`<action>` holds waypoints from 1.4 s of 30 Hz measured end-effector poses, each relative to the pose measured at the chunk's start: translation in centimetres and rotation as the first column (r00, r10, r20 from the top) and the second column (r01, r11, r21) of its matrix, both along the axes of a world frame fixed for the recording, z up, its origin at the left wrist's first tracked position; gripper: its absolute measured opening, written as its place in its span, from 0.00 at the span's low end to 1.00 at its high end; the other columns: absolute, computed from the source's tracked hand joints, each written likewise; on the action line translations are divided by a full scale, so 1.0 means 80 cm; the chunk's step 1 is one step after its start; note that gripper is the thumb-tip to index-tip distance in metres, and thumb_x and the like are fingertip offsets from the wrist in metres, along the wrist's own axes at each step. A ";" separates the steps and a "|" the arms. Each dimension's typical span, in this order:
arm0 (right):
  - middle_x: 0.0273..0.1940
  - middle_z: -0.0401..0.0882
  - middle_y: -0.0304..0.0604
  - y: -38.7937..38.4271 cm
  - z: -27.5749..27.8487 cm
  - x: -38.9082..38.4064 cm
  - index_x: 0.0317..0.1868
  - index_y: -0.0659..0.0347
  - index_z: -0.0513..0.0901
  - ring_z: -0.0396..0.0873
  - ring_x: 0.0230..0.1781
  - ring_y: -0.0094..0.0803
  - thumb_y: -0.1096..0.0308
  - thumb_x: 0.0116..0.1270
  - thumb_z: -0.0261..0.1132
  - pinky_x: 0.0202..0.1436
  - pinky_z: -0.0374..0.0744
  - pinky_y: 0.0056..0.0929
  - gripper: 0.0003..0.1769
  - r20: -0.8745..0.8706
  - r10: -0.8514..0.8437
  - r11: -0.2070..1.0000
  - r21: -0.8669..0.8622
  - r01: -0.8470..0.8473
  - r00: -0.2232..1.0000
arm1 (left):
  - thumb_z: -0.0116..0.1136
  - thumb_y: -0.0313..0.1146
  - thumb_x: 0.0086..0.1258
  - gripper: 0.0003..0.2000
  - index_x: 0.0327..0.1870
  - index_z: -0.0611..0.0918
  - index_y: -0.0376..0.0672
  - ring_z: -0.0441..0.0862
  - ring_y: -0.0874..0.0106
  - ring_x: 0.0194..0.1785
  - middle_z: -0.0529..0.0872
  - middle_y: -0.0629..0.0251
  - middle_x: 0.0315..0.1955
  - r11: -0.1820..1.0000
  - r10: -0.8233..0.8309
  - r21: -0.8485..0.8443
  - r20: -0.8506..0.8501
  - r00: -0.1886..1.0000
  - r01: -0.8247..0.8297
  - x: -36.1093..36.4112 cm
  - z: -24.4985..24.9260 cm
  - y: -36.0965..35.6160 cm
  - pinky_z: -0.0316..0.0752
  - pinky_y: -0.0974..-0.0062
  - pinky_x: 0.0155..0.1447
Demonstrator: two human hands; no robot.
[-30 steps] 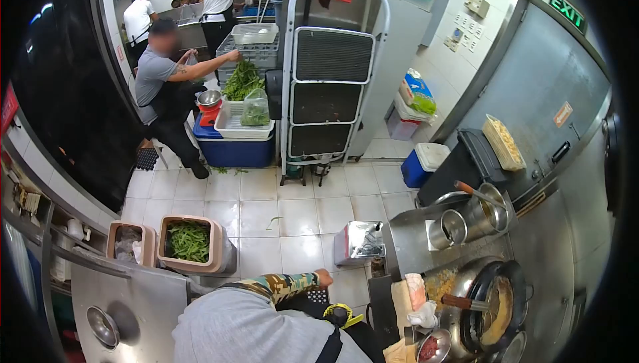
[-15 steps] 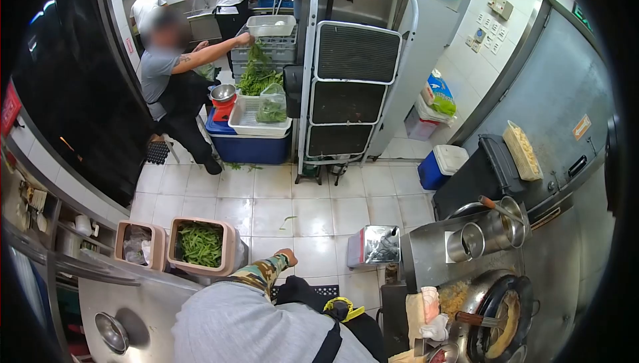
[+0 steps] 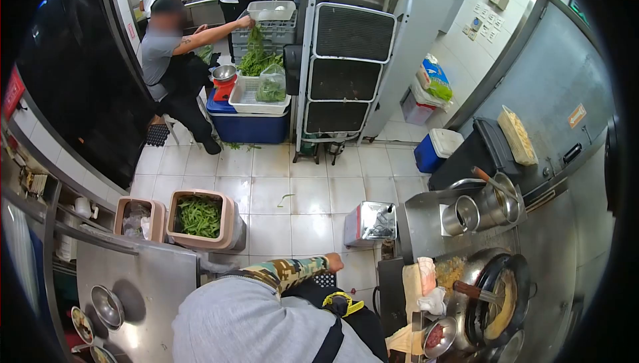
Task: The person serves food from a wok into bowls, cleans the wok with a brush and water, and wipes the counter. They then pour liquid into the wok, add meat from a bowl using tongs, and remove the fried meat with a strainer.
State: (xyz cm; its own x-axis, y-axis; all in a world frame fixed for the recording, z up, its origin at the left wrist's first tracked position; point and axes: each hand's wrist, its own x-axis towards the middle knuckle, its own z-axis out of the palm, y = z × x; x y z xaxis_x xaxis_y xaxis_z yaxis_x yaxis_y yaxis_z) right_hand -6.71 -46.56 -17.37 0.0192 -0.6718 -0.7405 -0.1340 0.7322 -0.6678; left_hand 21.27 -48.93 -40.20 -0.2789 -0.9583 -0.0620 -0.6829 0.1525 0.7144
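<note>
My left hand [image 3: 334,262] reaches out past the camouflage sleeve [image 3: 286,271], over the floor beside a black perforated mat [image 3: 325,280]. Its fingers look curled in; what they hold, if anything, is hidden. Nearest to it are a metal-topped box [image 3: 371,222] and the edge of the stove counter. My right hand is out of view. A yellow item [image 3: 343,304] lies against the black clothing beside my grey shirt [image 3: 246,323].
Bins, one with greens [image 3: 200,217], stand left of a steel table [image 3: 143,276]. Ahead are a folded ladder [image 3: 346,57] and a seated person [image 3: 163,50] reaching toward greens. Two people stand behind. Right: pots [image 3: 460,216], a wok [image 3: 499,296], a bowl of meat [image 3: 439,336].
My left hand has moved right, from over the tiles to near the metal-topped box. The view has shifted, showing bowls of food at lower left. A standing person at the back now holds a white bowl.
</note>
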 end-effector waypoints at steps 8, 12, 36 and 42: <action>0.41 0.83 0.44 0.061 -0.026 -0.170 0.47 0.67 0.82 0.83 0.39 0.31 0.60 0.72 0.61 0.43 0.80 0.28 0.16 -0.063 -0.094 0.996 -0.001 0.095 0.994 | 0.62 0.48 0.58 0.21 0.39 0.83 0.36 0.82 0.55 0.34 0.86 0.49 0.33 0.960 -0.193 0.165 -0.193 0.962 0.225 -0.246 0.101 0.012 0.75 0.56 0.41; 0.41 0.83 0.45 0.090 -0.041 -0.240 0.47 0.67 0.82 0.83 0.40 0.32 0.61 0.72 0.60 0.44 0.80 0.28 0.16 -0.096 -0.142 0.990 0.008 0.143 0.985 | 0.64 0.50 0.53 0.26 0.45 0.83 0.36 0.83 0.55 0.45 0.86 0.47 0.42 0.893 -0.402 0.104 -0.258 0.879 0.439 -0.344 0.169 0.049 0.77 0.64 0.52; 0.20 0.82 0.45 0.229 -0.247 -0.304 0.29 0.63 0.86 0.82 0.19 0.34 0.57 0.69 0.56 0.28 0.81 0.36 0.20 -0.578 0.287 0.926 0.373 -0.066 0.764 | 0.61 0.30 0.64 0.16 0.53 0.79 0.37 0.82 0.57 0.43 0.84 0.54 0.41 0.808 -0.543 -0.435 -0.293 0.787 0.396 -0.290 0.491 -0.181 0.76 0.64 0.49; 0.22 0.82 0.44 0.206 -0.246 -0.267 0.31 0.66 0.84 0.78 0.15 0.33 0.58 0.68 0.60 0.20 0.78 0.33 0.18 -0.648 -0.226 0.973 -0.110 0.204 0.727 | 0.61 0.32 0.59 0.30 0.64 0.69 0.36 0.79 0.47 0.50 0.76 0.45 0.57 0.633 -0.578 -0.527 0.166 0.799 0.567 -0.345 0.460 -0.245 0.74 0.55 0.53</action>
State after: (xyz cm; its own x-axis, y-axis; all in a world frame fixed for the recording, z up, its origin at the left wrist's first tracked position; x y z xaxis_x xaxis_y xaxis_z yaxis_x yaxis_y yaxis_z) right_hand -28.07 -30.07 -37.07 -0.6086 -0.6190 -0.4965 -0.3852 0.7775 -0.4971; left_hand -6.31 -68.51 -3.36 -0.7786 -0.4775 0.4071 -0.3170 0.8592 0.4015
